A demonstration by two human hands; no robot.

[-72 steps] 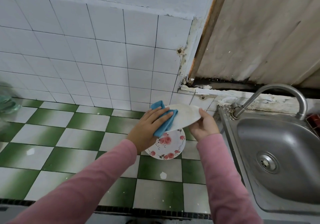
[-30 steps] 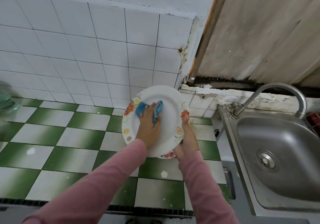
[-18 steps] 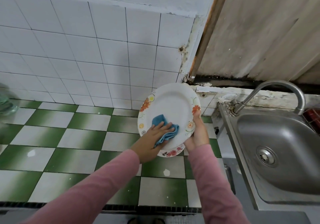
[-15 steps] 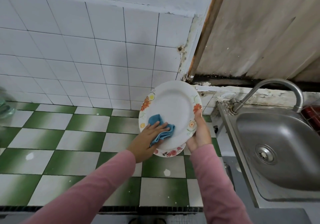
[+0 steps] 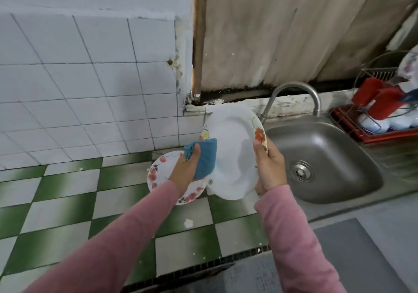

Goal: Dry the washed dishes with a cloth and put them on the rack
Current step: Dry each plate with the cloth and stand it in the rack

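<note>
A white plate with orange flowers on its rim is held tilted on edge over the counter beside the sink. My right hand grips its right rim, thumb on the front face. My left hand holds a folded blue cloth against the plate's left edge. A second plate with red roses lies flat on the counter beneath my left hand. At the far right a wire dish rack on a red tray holds red and white dishes.
The green and white checkered counter stretches left of the plates. A steel sink with a curved tap lies to the right. White wall tiles stand behind. A grey mat lies at the front right.
The view has swung right, so the dish rack now shows. The plate has turned more edge-on and moved toward the sink. The cloth has gone from the plate's lower face to its left edge.
</note>
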